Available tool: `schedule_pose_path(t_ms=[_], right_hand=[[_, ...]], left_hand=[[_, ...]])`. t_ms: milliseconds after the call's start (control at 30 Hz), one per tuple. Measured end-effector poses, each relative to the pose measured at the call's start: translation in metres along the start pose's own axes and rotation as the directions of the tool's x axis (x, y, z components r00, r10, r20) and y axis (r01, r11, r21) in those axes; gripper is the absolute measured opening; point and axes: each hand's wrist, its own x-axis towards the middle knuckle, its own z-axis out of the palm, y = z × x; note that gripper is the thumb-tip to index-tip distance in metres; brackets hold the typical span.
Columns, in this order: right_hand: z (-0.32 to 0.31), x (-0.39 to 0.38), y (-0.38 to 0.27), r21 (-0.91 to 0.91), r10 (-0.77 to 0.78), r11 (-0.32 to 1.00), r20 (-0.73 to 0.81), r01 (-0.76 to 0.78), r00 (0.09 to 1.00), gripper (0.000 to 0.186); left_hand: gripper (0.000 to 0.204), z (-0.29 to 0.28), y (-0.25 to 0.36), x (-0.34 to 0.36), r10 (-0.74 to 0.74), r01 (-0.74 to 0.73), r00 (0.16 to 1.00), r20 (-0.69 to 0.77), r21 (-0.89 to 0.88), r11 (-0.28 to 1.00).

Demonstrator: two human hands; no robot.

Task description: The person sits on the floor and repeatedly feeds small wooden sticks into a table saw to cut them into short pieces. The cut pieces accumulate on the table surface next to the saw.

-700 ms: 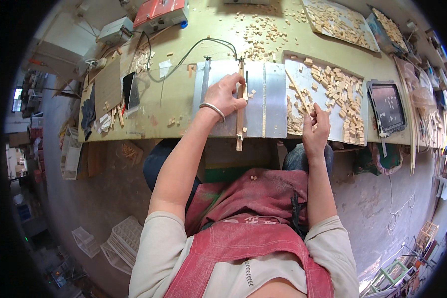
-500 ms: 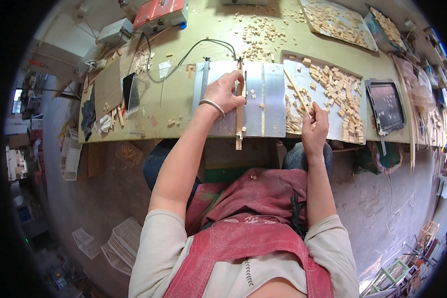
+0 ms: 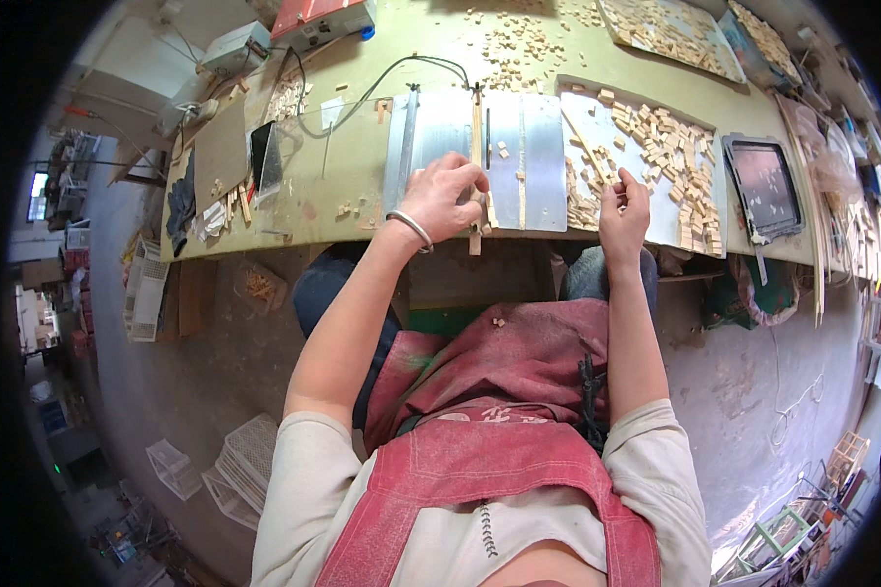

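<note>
My left hand (image 3: 447,199) is bent over a narrow wooden strip (image 3: 477,132) that runs front to back across a grey metal plate (image 3: 543,186). Its thumb and fingers are closed at the strip's near part; what lies between them is mostly hidden. The strip's near end sticks out past the table edge. To the right, my right hand (image 3: 625,215) pinches the near end of a thin wooden stick (image 3: 582,137). That stick slants over a tray (image 3: 661,220) of small wooden blocks (image 3: 661,147). A few tiny blocks (image 3: 503,150) lie on the plate.
Loose blocks (image 3: 519,54) are scattered at the back of the table, beside another filled tray (image 3: 671,39). A black-framed tray (image 3: 762,186) sits at the right. A dark cable (image 3: 382,78) curves across the left side, near a red box (image 3: 313,22) and a phone-like dark slab (image 3: 262,157).
My left hand has slid along the strip toward the table's front edge. My right hand keeps hold of the stick, nearly still over the tray. The whole view has shifted slightly.
</note>
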Motion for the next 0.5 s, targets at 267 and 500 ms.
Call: schedule_pose_path(t_ms=[267,500], right_hand=[[0.011,-0.003,0.004,0.044,0.040,0.998,-0.012,-0.039,0.999,0.038],[0.010,-0.001,0.008,0.120,0.090,0.989,-0.022,-0.087,0.996,0.039]], left_hand=[[0.026,0.029,0.031,-0.028,0.192,-0.173,0.980,-0.043,0.277,0.945],[0.025,0.030,0.061,-0.061,0.236,-0.250,0.968,0.089,0.436,0.865]])
